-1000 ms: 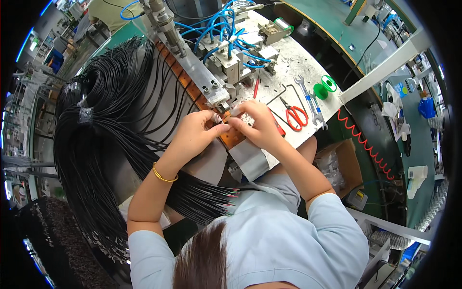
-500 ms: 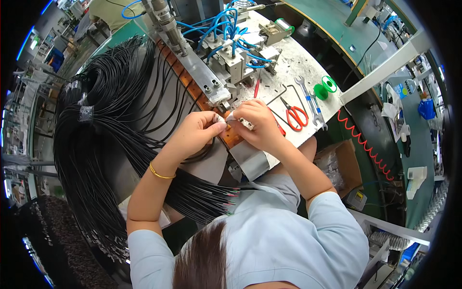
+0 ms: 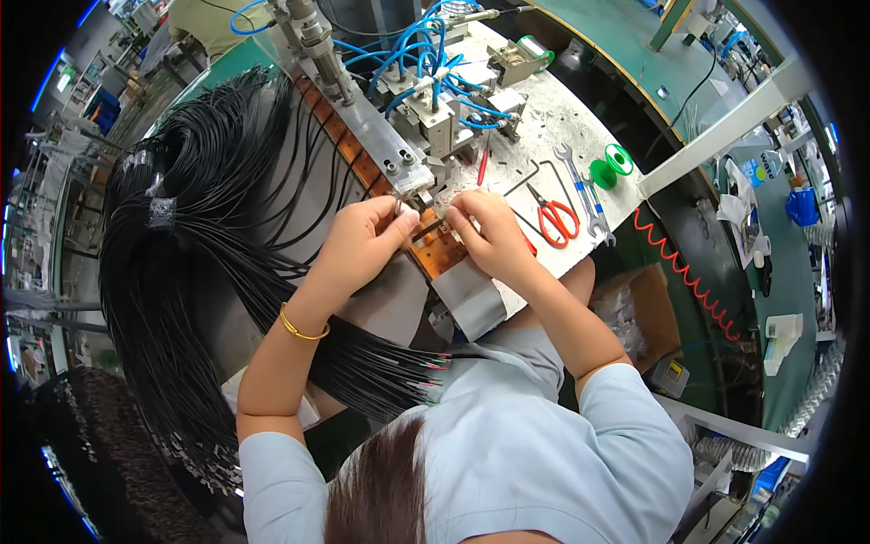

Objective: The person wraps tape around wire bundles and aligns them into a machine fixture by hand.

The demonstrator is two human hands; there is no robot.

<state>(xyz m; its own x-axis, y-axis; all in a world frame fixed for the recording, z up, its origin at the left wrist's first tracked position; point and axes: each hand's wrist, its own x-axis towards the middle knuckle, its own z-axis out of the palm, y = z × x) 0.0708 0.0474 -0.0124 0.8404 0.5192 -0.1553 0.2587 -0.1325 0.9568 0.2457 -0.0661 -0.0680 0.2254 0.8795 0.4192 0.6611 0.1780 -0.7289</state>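
Over the near end of an orange-brown rail (image 3: 438, 257), my left hand (image 3: 361, 243) and my right hand (image 3: 492, 238) work close together in front of a metal machine head (image 3: 406, 172). A short stretch of black cable (image 3: 428, 230) spans the gap between my fingertips. The thumb and fingers of my left hand pinch it on one side, and those of my right hand on the other. What lies inside either pinch is too small to make out. Left of my left forearm hangs a thick bundle of black cables (image 3: 172, 272), bound with clear wrap.
On the white work surface lie red-handled scissors (image 3: 558, 223), wrenches (image 3: 580, 186), a hex key (image 3: 555, 170), a red pen-like tool (image 3: 483, 168) and a green spool (image 3: 609, 168). Blue air tubes (image 3: 426, 54) loop over the machine. A cardboard box (image 3: 648, 308) stands at lower right.
My hands have drawn apart, the left one slightly leftward and the right one to the right. The black cable between them now shows; before, the fingertips met around something pale.
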